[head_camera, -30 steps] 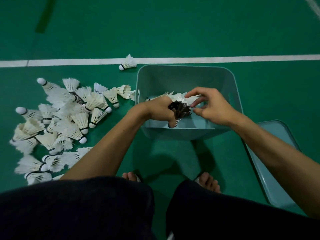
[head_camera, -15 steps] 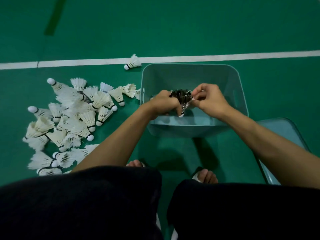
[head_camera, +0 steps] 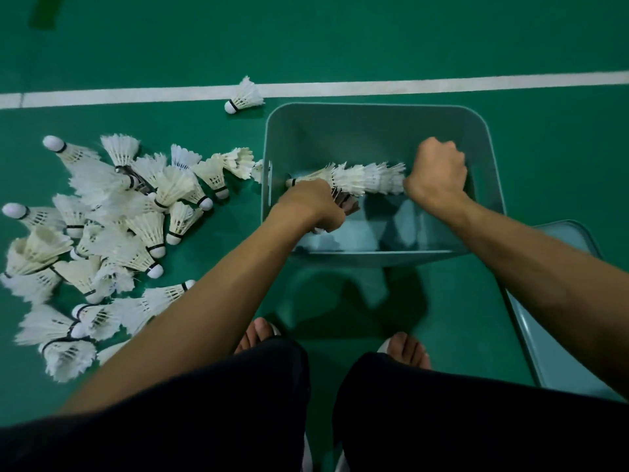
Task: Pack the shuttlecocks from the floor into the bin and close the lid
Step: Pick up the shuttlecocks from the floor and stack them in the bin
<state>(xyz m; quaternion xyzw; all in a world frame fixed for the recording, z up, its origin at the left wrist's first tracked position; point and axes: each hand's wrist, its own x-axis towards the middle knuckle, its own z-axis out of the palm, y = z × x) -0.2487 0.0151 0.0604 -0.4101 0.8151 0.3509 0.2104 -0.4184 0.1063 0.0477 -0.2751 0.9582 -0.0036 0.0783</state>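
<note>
On the green court floor, the loose pile of white shuttlecocks at the left is far from packed. A lone shuttlecock lies by the white line, just beyond the bin's far left corner. The grey-green bin stands between the pile and its lid, which lies flat on the floor.

Inside the bin, the left hand has its grip curled round a dark-feathered shuttlecock. A nested row of white shuttlecocks lies across the bin and meets the right hand. That grip is a fist, and I cannot tell whether it pinches the row.

This looks like the laying-in step. The next move likely calls for letting go and reaching left for another handful, with the lid last.
</note>
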